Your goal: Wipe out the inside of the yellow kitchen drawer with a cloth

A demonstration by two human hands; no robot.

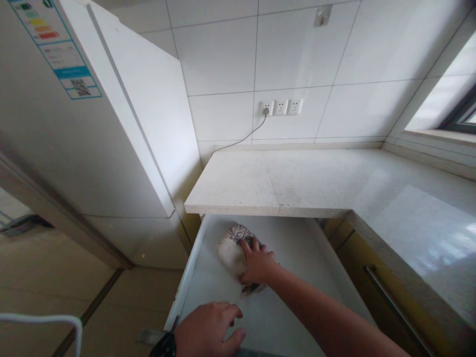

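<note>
A white drawer (pixel 297 248) stands pulled out under the countertop. Inside it lies a pale, rounded cloth (pixel 231 250) with a dark patterned patch at its far end. My right hand (pixel 258 264) rests on top of this cloth, fingers pressed down over it. My left hand (pixel 208 328) sits at the near left of the drawer, fingers curled and loosely apart, touching the drawer's floor or front edge with nothing in it. A dark watch shows at that wrist.
A white fridge (pixel 85 129) stands on the left. The stone countertop (pixel 297 181) overhangs the drawer's back. A cable runs from the wall sockets (pixel 280 107) behind the fridge. A cabinet with a bar handle (pixel 394 307) is on the right. A white cord (pixel 44 320) crosses bottom left.
</note>
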